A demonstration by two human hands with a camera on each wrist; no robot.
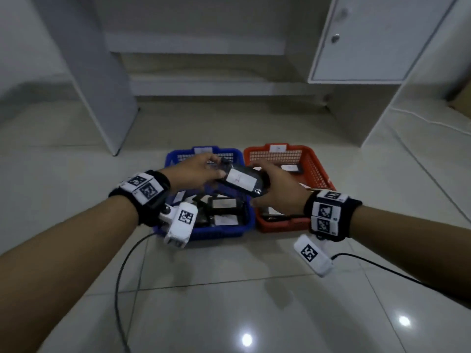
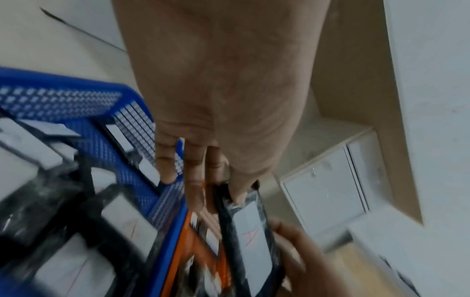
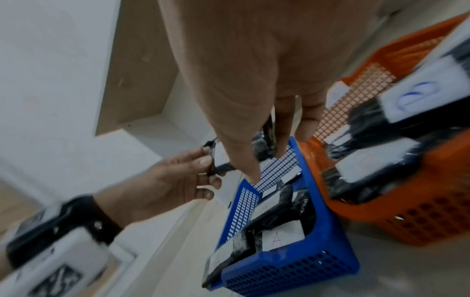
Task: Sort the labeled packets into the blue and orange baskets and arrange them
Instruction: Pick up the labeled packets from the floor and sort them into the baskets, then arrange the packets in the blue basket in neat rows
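one black packet (image 1: 242,180) is held by both ends, left hand (image 1: 195,171) pinching the far end and right hand (image 1: 277,186) clasping the near one, above the seam between blue basket (image 1: 224,231) and orange basket (image 1: 316,161), probably so its white label can be read

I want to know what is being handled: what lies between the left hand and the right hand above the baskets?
A black packet with a white label spans the gap, the left hand holding one end and the right hand the other. The head view shows it best.
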